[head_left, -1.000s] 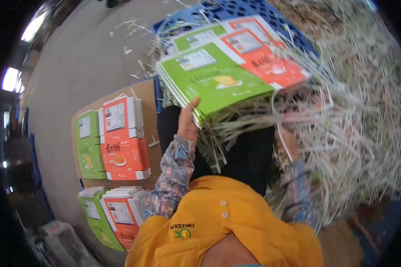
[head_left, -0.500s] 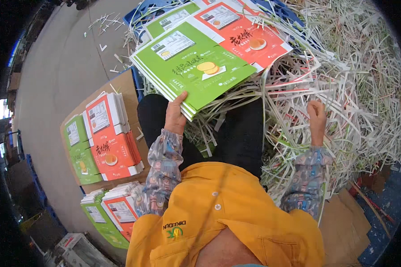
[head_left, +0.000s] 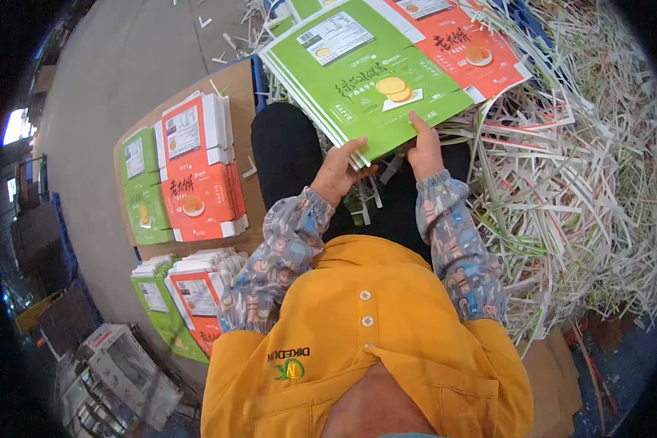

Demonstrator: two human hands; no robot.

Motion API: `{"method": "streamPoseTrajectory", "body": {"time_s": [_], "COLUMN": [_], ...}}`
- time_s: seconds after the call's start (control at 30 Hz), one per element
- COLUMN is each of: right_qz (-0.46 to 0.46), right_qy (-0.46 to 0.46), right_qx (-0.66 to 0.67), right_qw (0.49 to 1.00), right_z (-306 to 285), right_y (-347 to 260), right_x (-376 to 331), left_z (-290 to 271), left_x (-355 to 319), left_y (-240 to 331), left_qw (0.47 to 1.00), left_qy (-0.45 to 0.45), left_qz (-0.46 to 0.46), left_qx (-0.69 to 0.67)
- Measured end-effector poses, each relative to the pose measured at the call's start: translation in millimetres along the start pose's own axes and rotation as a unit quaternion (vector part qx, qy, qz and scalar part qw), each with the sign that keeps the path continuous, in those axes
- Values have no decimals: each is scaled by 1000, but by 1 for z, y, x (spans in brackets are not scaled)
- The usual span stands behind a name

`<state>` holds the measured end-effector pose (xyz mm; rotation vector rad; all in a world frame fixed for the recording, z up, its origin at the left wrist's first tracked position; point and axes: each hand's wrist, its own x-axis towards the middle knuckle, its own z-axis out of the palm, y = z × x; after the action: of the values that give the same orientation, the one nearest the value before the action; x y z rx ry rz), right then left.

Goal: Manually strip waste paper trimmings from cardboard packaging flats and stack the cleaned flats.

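Note:
A stack of green printed carton blanks, showing round yellow cakes, lies tilted across the front of me. My left hand grips its near left corner, thumb on top and fingers beneath. At the near edge, my right hand also holds the stack, its thumb lying on the printed face and its other fingers hidden underneath. Beside and partly under the green stack are red-orange carton blanks, touched by neither hand. Both of my forearms wear patterned sleeves.
A large heap of thin paper strips fills the right side, partly covering a blue crate. On cardboard at left stand green blanks and red blanks. Nearer lie more green blanks and red blanks.
My right hand has moved left from above the paper strips and taken hold of the green stack's near edge. The view has shifted; my left hand keeps its grip on the corner.

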<state>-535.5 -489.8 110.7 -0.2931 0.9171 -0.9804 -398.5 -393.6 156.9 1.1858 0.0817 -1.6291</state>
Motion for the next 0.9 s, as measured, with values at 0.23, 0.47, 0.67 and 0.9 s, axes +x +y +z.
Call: {"method": "streamPoseTrajectory", "body": {"time_s": [0.23,0.47,0.67,0.9], "right_qz": [-96,-98,-107,-105], "right_qy": [58,82,89,114], "right_qx": [-40,-44,-40,-37], "right_qw": [993,991,989,987], "right_z": [1,0,-5,-21], "right_y": [21,17,13,-15], "right_x": [0,-1,3,11], "left_z": [-7,-24,-28,-74], "left_x": [-4,-10,-14,-21], "left_y": [-11,-7,-4,7], "left_qw": [994,987,989,929], "left_qy": [-34,-67,-80,-56], "left_qz": [32,16,-9,-19], "left_qx": [104,142,128,365]}}
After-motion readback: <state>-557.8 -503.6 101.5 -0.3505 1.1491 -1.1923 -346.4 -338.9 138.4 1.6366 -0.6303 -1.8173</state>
